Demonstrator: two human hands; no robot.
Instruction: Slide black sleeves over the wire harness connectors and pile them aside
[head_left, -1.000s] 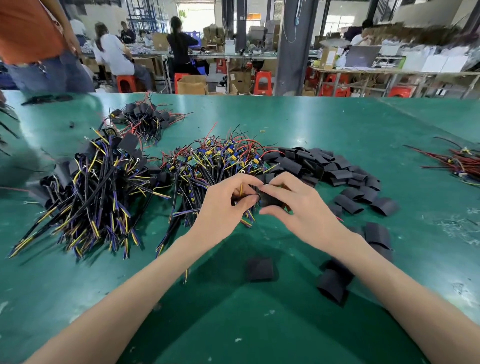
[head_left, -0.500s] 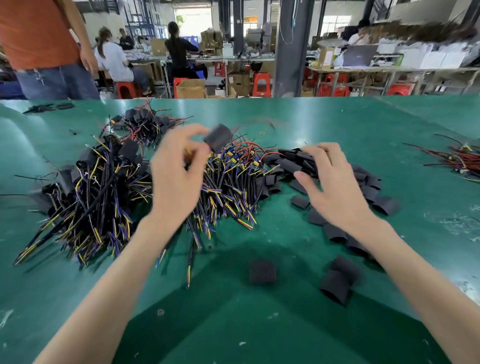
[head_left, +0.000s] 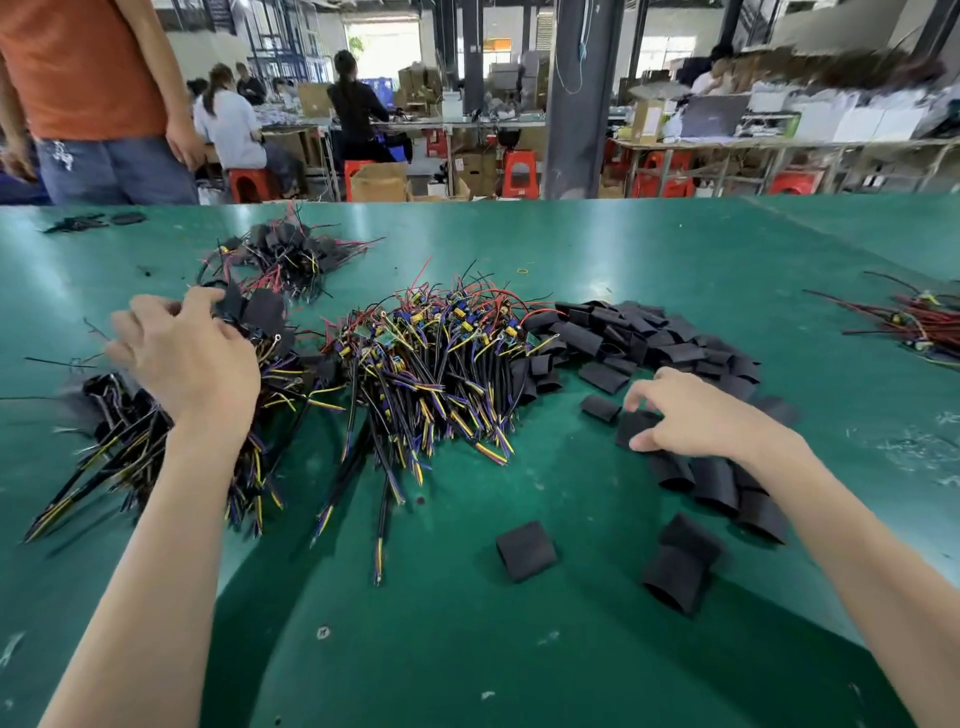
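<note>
Left hand (head_left: 189, 364): over the finished pile (head_left: 130, 431) at the left of the green table (head_left: 519, 649), fingers splayed and apart from the thumb, gripping nothing that I can make out. The frame is blurred there, so whether the thumb tip touches anything is unresolved. Half a second ago this hand held a sleeved harness (head_left: 260, 314) pinched up in the air. That piece now lies on top of the pile just beyond the thumb, so I read it as delivered. Right hand (head_left: 696, 421): a second ago it met the left hand at the middle heap of bare harnesses (head_left: 426, 364). It has since swung out to the right and now pinches one black sleeve (head_left: 631, 423) between thumb and forefinger at the near edge of the loose sleeves (head_left: 639, 338). The sleeve looks low on the table, not clearly lifted. Judgement: one cycle closed, the next opened. The bare heap is large, so much of the task remains. The left hand next needs to draw a bare harness from the middle heap to meet this sleeve.
</note>
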